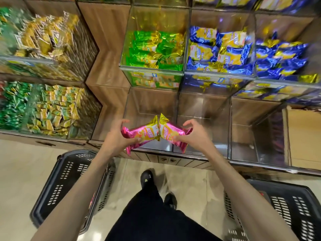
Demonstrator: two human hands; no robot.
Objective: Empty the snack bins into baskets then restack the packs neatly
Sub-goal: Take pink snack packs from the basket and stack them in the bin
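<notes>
My left hand (119, 136) grips a small stack of pink and gold snack packs (142, 134), and my right hand (189, 134) grips another pink stack (169, 134). The two bunches meet end to end above the front edge of a clear bin (147, 108) in the lowest row, which holds nothing I can see. A black basket (69, 181) stands on the floor at the lower left, with a bit of pink showing through its side. At the lower right sits another black basket (286, 206).
Above are clear bins of green packs (154, 51) and blue and yellow packs (218, 51). Bins of yellow and green sweets (45, 108) fill the left. More clear bins (203, 115) lie to the right. My legs and black shoes (147, 178) stand on the tiled floor.
</notes>
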